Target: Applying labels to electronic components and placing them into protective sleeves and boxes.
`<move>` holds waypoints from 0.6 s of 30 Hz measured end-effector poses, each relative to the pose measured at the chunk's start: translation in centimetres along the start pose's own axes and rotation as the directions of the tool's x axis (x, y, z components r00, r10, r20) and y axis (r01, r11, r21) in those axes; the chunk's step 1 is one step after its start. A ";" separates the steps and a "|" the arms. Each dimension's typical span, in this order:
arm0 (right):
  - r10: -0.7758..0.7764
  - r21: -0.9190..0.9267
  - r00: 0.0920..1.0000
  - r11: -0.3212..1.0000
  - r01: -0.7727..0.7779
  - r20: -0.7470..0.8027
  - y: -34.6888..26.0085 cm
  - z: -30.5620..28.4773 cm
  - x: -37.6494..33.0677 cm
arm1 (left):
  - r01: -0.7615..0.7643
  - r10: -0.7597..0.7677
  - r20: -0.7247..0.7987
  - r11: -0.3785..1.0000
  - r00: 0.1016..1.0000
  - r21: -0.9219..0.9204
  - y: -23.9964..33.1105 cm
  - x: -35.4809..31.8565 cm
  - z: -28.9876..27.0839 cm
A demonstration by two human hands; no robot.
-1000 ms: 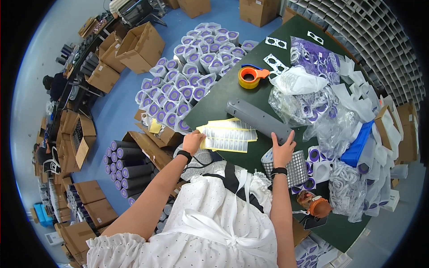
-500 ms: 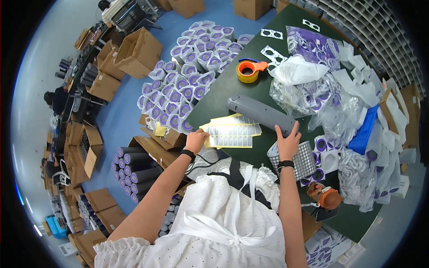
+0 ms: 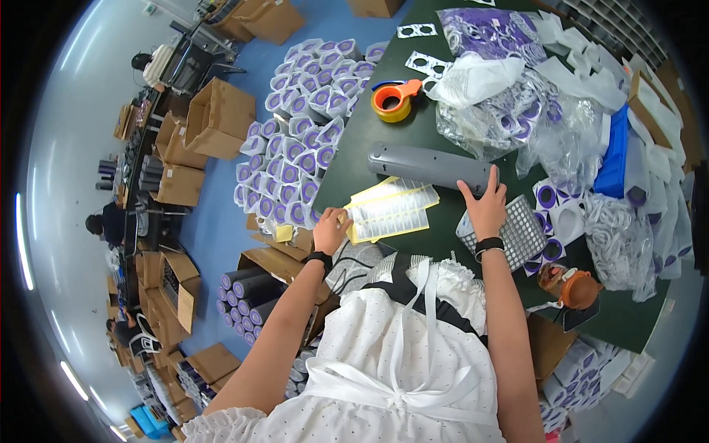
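Observation:
Sheets of silvery labels with yellow backing [image 3: 390, 219] lie overlapping on the dark green table. At their left edge my left hand [image 3: 331, 228] is closed, its fingertips pinching the sheet's edge. Beyond the sheets a long dark grey cylinder [image 3: 428, 166] rests lengthwise on the table. My right hand [image 3: 485, 210] grips its right end, thumb on the near side and fingers over the end. A grey-white rack with rows of round holes [image 3: 517, 235] sits just beside my right wrist.
An orange dispenser with yellow tape [image 3: 393, 102] stands at the back. Clear bags of ring-shaped parts [image 3: 487, 118], a blue tray [image 3: 614, 159] and an orange-lidded jar [image 3: 577, 288] crowd the right. Many wrapped cylinders [image 3: 299, 133] stand left, near open cartons [image 3: 219, 118].
The whole view has shifted and turned. The grey cylinder now lies more level across the picture, my right hand still at its end. My left hand's fingers have curled in more at the sheet edge.

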State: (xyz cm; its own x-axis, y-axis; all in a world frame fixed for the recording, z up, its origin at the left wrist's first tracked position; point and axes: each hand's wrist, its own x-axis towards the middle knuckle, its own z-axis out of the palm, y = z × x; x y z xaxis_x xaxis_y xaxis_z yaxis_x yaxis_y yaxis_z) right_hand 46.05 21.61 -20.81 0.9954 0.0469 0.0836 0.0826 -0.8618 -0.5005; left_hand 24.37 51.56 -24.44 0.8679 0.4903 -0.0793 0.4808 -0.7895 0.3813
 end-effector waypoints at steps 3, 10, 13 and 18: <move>-0.011 -0.013 1.000 1.000 0.011 -0.010 0.1 0.1 0.0 | 0.016 -0.017 -0.005 0.992 1.000 -0.126 -0.1 0.5 -0.4; -0.004 -0.039 1.000 0.999 0.003 -0.019 0.4 0.3 0.1 | 0.051 -0.056 -0.014 0.974 0.998 -0.222 -1.1 0.8 0.2; -0.004 -0.051 1.000 0.999 0.003 -0.009 0.5 0.4 0.2 | 0.055 -0.061 -0.018 0.971 0.998 -0.233 -1.0 1.0 0.1; -0.003 -0.027 1.000 1.000 0.003 0.005 0.5 0.4 0.3 | 0.049 -0.056 -0.029 0.978 0.998 -0.204 -0.9 0.8 0.0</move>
State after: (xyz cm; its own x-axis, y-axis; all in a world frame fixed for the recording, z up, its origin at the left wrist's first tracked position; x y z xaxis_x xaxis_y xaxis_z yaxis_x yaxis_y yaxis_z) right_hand 46.44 21.42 -21.37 0.9954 0.0516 0.0806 0.0839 -0.8752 -0.4764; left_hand 24.64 52.67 -24.81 0.8356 0.5444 -0.0741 0.4876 -0.6725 0.5568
